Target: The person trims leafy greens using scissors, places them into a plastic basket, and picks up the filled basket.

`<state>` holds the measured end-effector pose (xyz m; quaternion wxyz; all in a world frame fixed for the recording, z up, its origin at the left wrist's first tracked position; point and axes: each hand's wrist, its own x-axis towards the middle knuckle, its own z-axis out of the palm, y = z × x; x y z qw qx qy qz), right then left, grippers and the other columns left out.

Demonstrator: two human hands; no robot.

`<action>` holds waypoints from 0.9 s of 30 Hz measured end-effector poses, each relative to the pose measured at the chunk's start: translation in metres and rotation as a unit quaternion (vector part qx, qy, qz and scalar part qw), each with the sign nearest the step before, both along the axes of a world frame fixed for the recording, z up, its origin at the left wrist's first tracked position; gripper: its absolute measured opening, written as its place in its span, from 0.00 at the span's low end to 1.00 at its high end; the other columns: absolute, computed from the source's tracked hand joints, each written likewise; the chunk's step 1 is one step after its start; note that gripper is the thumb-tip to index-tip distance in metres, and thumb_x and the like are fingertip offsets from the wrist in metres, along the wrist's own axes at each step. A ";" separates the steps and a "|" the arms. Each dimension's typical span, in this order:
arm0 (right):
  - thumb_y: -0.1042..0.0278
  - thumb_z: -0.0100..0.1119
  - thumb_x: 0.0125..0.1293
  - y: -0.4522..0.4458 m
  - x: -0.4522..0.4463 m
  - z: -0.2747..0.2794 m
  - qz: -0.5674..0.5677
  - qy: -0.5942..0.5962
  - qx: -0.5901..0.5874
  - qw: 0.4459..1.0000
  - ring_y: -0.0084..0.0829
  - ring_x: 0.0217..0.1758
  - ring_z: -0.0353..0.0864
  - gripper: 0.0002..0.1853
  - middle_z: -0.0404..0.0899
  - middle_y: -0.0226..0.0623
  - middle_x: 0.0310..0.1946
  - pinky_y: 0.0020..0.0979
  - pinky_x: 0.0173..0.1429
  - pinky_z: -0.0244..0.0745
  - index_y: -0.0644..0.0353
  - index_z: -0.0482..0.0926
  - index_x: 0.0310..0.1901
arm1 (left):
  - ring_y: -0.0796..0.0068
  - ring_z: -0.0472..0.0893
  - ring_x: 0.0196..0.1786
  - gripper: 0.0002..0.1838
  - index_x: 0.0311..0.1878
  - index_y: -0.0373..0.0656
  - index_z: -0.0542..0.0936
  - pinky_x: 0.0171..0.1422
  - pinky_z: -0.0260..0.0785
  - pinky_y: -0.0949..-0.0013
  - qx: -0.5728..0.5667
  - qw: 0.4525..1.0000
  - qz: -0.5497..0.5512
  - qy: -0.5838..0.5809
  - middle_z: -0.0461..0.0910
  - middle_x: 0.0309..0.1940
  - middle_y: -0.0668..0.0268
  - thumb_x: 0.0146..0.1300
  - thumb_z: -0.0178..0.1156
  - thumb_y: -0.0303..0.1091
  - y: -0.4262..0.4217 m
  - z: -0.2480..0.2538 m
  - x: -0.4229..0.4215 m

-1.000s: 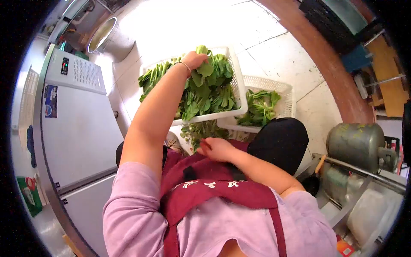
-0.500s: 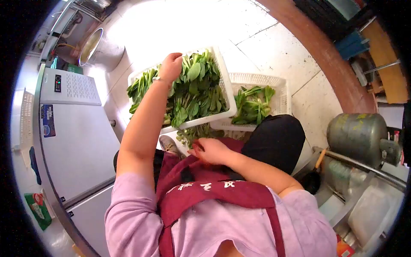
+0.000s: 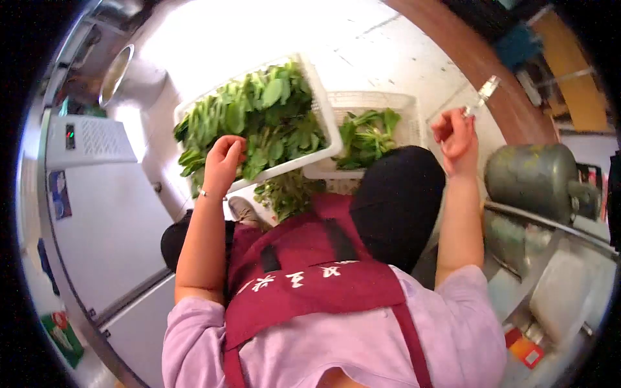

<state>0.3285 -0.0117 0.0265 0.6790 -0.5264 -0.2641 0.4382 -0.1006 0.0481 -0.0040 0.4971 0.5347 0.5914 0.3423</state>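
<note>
My left hand [image 3: 223, 163] is over the near left part of a white plastic basket [image 3: 294, 162] heaped with leafy greens [image 3: 249, 107]. Its fingers are curled together, and whatever they may hold is hidden. Out to the right, my right hand [image 3: 456, 139] is raised above the floor with bent fingers. A narrow, shiny, blade-like object [image 3: 486, 92] sticks out from its fingertips; motion blurs it. A second white basket [image 3: 407, 103] holds a smaller bunch of greens [image 3: 369, 132]. More loose greens [image 3: 288, 194] lie below the large basket's near edge.
A gas cylinder [image 3: 530, 184] lies at the right beside a metal rail [image 3: 550, 223]. On the left stand a white cabinet [image 3: 103, 220] and a large metal pot [image 3: 132, 81]. My knee [image 3: 404, 200] is close to the smaller basket.
My right hand has swung from my lap up and out to the right, where the shiny object now shows. My left hand has drawn back toward the large basket's near edge. The view has shifted slightly.
</note>
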 end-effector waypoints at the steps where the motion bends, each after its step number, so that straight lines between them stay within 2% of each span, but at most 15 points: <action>1: 0.55 0.53 0.65 0.007 0.033 -0.034 0.019 -0.052 -0.055 0.997 0.20 0.20 0.67 0.15 0.74 0.31 0.21 0.23 0.29 0.64 0.59 0.73 0.28 | 0.82 0.74 0.29 0.08 0.40 0.37 0.75 0.33 0.66 0.77 0.001 0.999 -0.024 0.021 0.77 0.30 0.69 0.65 0.52 0.32 -0.002 -0.005 0.006; 2: 0.56 0.55 0.63 0.012 0.044 -0.059 -0.012 -0.115 -0.091 0.989 0.21 0.21 0.69 0.15 0.74 0.32 0.21 0.22 0.29 0.65 0.60 0.74 0.28 | 0.82 0.74 0.29 0.08 0.40 0.37 0.75 0.34 0.66 0.77 0.003 0.998 -0.048 0.044 0.76 0.29 0.69 0.65 0.52 0.32 -0.005 -0.008 0.013; 3: 0.59 0.56 0.62 0.012 0.061 -0.092 0.014 -0.045 -0.107 0.993 0.22 0.22 0.71 0.13 0.76 0.33 0.23 0.22 0.28 0.66 0.62 0.76 0.29 | 0.81 0.74 0.29 0.08 0.40 0.37 0.75 0.35 0.67 0.77 0.000 0.995 -0.080 0.051 0.76 0.29 0.69 0.65 0.52 0.32 -0.009 -0.008 0.020; 4: 0.46 0.47 0.67 0.014 0.074 -0.139 0.034 -0.117 -0.110 0.986 0.21 0.23 0.71 0.25 0.77 0.33 0.24 0.22 0.27 0.65 0.63 0.77 0.31 | 0.81 0.75 0.30 0.08 0.39 0.36 0.75 0.36 0.68 0.77 -0.003 0.992 -0.111 0.060 0.76 0.29 0.69 0.65 0.52 0.31 -0.014 -0.009 0.025; 5: 0.50 0.50 0.66 0.013 0.074 -0.157 0.042 -0.113 -0.201 0.972 0.21 0.22 0.73 0.21 0.79 0.34 0.26 0.22 0.25 0.66 0.64 0.78 0.33 | 0.82 0.75 0.30 0.07 0.40 0.36 0.75 0.36 0.68 0.77 -0.008 0.991 -0.120 0.053 0.77 0.30 0.68 0.65 0.52 0.31 -0.019 -0.013 0.029; 7: 0.60 0.60 0.60 0.011 0.074 -0.208 0.079 -0.110 -0.295 0.946 0.21 0.23 0.75 0.13 0.78 0.33 0.23 0.23 0.27 0.68 0.63 0.79 0.35 | 0.82 0.75 0.31 0.07 0.40 0.36 0.75 0.38 0.68 0.77 -0.046 0.988 -0.141 0.051 0.77 0.30 0.68 0.65 0.52 0.29 -0.026 -0.012 0.035; 10: 0.58 0.62 0.58 0.010 0.072 -0.269 0.149 -0.335 -0.409 0.835 0.24 0.26 0.76 0.15 0.79 0.34 0.27 0.30 0.30 0.69 0.63 0.79 0.37 | 0.82 0.75 0.32 0.06 0.40 0.36 0.75 0.39 0.68 0.77 -0.072 0.983 -0.155 0.066 0.77 0.31 0.68 0.65 0.51 0.28 -0.030 -0.013 0.042; 12: 0.47 0.63 0.52 0.010 0.065 -0.301 0.154 -0.318 -0.394 0.848 0.45 0.40 0.80 0.22 0.81 0.45 0.34 0.40 0.43 0.72 0.58 0.80 0.39 | 0.81 0.75 0.32 0.06 0.40 0.36 0.75 0.39 0.68 0.77 -0.080 0.980 -0.170 0.069 0.77 0.32 0.67 0.66 0.51 0.28 -0.035 -0.021 0.044; 13: 0.47 0.61 0.54 0.013 0.055 -0.266 0.194 -0.398 -0.392 0.806 0.46 0.42 0.79 0.21 0.81 0.47 0.35 0.41 0.45 0.72 0.57 0.80 0.39 | 0.81 0.75 0.33 0.07 0.40 0.36 0.75 0.39 0.69 0.77 -0.100 0.974 -0.194 0.065 0.77 0.32 0.67 0.66 0.51 0.28 -0.038 -0.023 0.049; 16: 0.51 0.63 0.53 0.026 0.049 -0.283 0.208 -0.437 -0.409 0.774 0.50 0.42 0.78 0.21 0.80 0.49 0.35 0.42 0.45 0.71 0.63 0.78 0.38 | 0.78 0.76 0.37 0.10 0.47 0.37 0.74 0.43 0.70 0.74 -0.236 0.934 -0.265 0.045 0.77 0.35 0.67 0.66 0.50 0.29 -0.043 -0.024 0.077; 20: 0.50 0.60 0.54 0.032 0.059 -0.320 0.215 -0.461 -0.419 0.752 0.49 0.42 0.78 0.19 0.80 0.48 0.35 0.42 0.45 0.72 0.58 0.78 0.37 | 0.72 0.78 0.41 0.12 0.49 0.37 0.73 0.47 0.71 0.70 -0.178 0.916 -0.346 0.096 0.78 0.39 0.62 0.64 0.52 0.31 -0.044 -0.074 0.113; 22: 0.50 0.60 0.54 0.035 0.062 -0.289 0.209 -0.481 -0.431 0.735 0.48 0.42 0.78 0.19 0.79 0.48 0.34 0.42 0.45 0.72 0.58 0.77 0.37 | 0.69 0.79 0.43 0.13 0.49 0.37 0.73 0.48 0.71 0.69 -0.158 0.909 -0.368 0.118 0.79 0.40 0.60 0.64 0.53 0.31 -0.038 -0.105 0.124; 24: 0.53 0.57 0.58 0.030 0.078 -0.273 0.061 -0.478 -0.404 0.778 0.48 0.43 0.78 0.18 0.80 0.47 0.38 0.42 0.47 0.73 0.60 0.77 0.40 | 0.65 0.79 0.43 0.14 0.48 0.38 0.74 0.49 0.70 0.68 -0.166 0.906 -0.351 0.168 0.79 0.41 0.56 0.62 0.54 0.33 -0.033 -0.130 0.136; 25: 0.53 0.57 0.58 0.024 0.091 -0.278 0.063 -0.478 -0.408 0.775 0.48 0.43 0.78 0.18 0.80 0.47 0.38 0.42 0.47 0.73 0.60 0.77 0.40 | 0.62 0.79 0.43 0.13 0.47 0.38 0.75 0.49 0.70 0.66 -0.146 0.904 -0.364 0.171 0.79 0.40 0.55 0.62 0.53 0.35 -0.031 -0.127 0.146; 27: 0.46 0.66 0.49 0.008 0.119 -0.292 -0.040 -0.517 -0.420 0.744 0.46 0.43 0.78 0.25 0.79 0.44 0.36 0.41 0.46 0.72 0.60 0.75 0.38 | 0.62 0.79 0.43 0.13 0.47 0.38 0.75 0.49 0.70 0.66 -0.169 0.898 -0.379 0.149 0.79 0.40 0.55 0.62 0.53 0.35 -0.034 -0.131 0.154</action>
